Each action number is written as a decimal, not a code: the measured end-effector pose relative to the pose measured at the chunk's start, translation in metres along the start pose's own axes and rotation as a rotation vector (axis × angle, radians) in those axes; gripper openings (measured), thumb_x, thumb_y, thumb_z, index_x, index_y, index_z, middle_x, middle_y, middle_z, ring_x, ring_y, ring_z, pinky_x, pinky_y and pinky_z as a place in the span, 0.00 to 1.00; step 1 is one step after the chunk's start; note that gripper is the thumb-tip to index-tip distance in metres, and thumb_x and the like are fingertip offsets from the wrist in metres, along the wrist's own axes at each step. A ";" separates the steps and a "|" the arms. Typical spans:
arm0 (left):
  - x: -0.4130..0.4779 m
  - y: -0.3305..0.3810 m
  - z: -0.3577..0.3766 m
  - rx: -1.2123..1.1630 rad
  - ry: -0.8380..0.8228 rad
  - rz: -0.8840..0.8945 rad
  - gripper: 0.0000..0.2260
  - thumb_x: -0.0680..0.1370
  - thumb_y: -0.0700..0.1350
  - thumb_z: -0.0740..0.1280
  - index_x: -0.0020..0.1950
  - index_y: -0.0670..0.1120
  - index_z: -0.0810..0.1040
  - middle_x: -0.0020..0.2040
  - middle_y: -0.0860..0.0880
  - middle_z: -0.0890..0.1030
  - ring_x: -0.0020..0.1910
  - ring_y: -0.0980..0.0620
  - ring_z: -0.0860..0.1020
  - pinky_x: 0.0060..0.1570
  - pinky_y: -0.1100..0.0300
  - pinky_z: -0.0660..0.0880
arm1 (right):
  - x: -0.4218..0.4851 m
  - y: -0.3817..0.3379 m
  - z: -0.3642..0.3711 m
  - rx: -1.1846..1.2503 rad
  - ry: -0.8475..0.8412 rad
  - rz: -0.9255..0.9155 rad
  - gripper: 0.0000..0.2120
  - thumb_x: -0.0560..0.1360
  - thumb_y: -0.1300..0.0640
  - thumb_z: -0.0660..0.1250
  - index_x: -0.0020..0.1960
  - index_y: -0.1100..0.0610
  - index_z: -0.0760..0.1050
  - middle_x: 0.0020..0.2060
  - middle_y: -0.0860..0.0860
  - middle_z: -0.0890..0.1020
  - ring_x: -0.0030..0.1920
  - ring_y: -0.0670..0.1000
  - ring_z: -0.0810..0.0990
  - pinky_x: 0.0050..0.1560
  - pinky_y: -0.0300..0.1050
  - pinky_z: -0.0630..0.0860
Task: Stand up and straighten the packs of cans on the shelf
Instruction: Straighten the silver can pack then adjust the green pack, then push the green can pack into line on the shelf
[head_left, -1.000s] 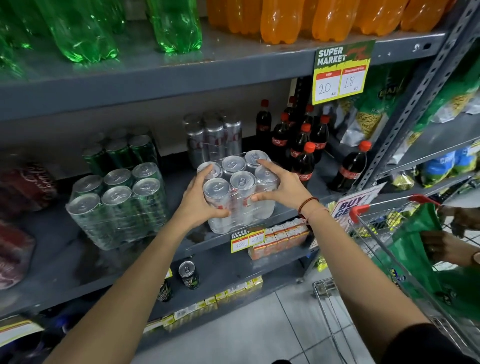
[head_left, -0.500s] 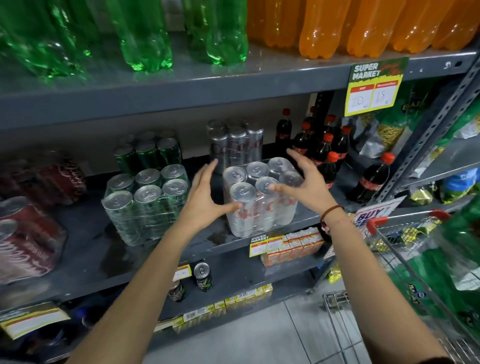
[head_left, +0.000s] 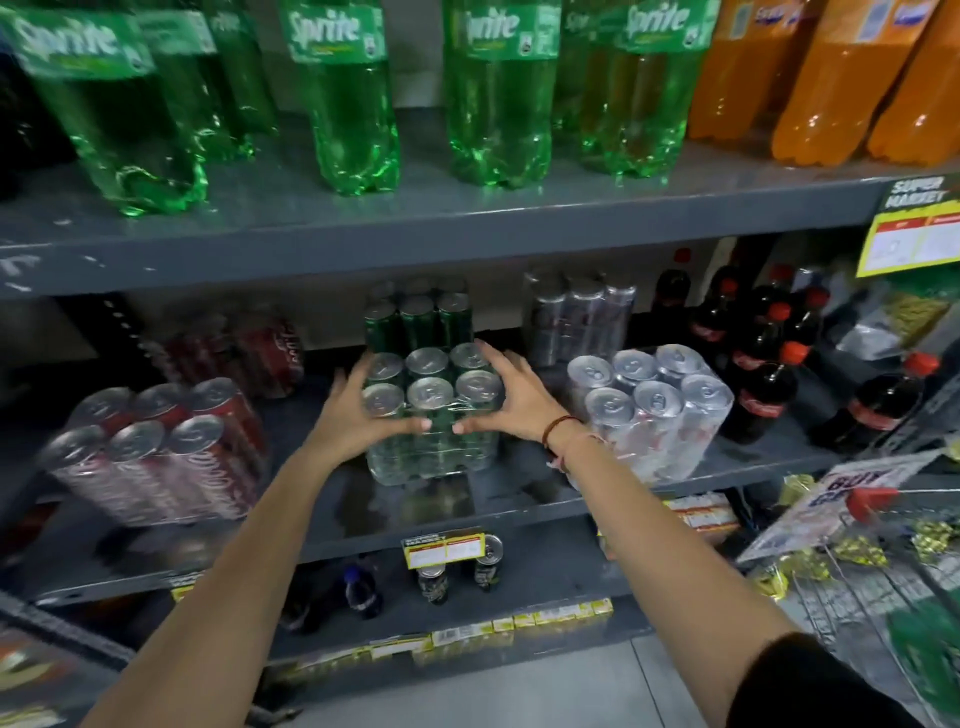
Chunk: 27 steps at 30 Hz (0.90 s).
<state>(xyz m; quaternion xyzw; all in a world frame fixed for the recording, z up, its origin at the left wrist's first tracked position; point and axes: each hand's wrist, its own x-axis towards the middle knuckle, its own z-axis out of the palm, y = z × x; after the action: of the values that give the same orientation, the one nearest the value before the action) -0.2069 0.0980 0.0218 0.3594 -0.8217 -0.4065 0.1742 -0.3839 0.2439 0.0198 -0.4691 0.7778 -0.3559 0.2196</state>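
**Can packs, middle shelf: straightening part done**

Green pack (head_left: 431, 415): upright, centre of the middle shelf (head_left: 519, 499), set back from the front edge. Clasped on both sides: left hand (head_left: 358, 410) against its left face, right hand (head_left: 511, 402) against its right face, thumbs nearly meeting across the front. Judged as the pack in hand.

Silver pack (head_left: 652, 410): upright, just right of the green one, slightly askew to the shelf edge. Apparently dealt with, perhaps needing a final nudge.

Red pack (head_left: 156, 457): left of the green one, visibly tilted, leaning rightward at the top. Judged as outstanding.

Rear row: a second green pack (head_left: 418, 317) and a grey pack (head_left: 576, 317), both upright; red cans (head_left: 244, 348) behind on the left, blurred, attitude unclear.
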 end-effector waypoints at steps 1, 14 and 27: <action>0.000 -0.003 0.001 -0.022 -0.045 0.000 0.54 0.53 0.60 0.81 0.73 0.57 0.59 0.68 0.55 0.67 0.70 0.50 0.65 0.66 0.56 0.65 | 0.005 0.001 0.007 -0.004 -0.022 0.019 0.54 0.58 0.45 0.80 0.75 0.43 0.53 0.76 0.60 0.53 0.77 0.56 0.48 0.74 0.54 0.54; -0.025 -0.019 0.007 0.114 -0.044 0.074 0.49 0.60 0.46 0.81 0.75 0.53 0.59 0.71 0.45 0.70 0.68 0.44 0.70 0.66 0.48 0.68 | -0.021 0.004 0.027 -0.004 0.098 -0.004 0.48 0.58 0.50 0.81 0.73 0.47 0.62 0.71 0.53 0.69 0.71 0.53 0.67 0.69 0.41 0.60; -0.046 -0.022 0.008 0.123 -0.056 0.098 0.50 0.61 0.47 0.80 0.76 0.54 0.56 0.74 0.46 0.66 0.70 0.45 0.66 0.67 0.51 0.66 | -0.050 -0.003 0.030 -0.043 0.104 0.032 0.47 0.60 0.48 0.80 0.73 0.45 0.61 0.71 0.53 0.69 0.71 0.53 0.67 0.68 0.40 0.60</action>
<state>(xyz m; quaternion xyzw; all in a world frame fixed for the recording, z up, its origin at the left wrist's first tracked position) -0.1711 0.1269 0.0000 0.3173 -0.8662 -0.3563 0.1484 -0.3387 0.2772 0.0026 -0.4422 0.8030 -0.3595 0.1745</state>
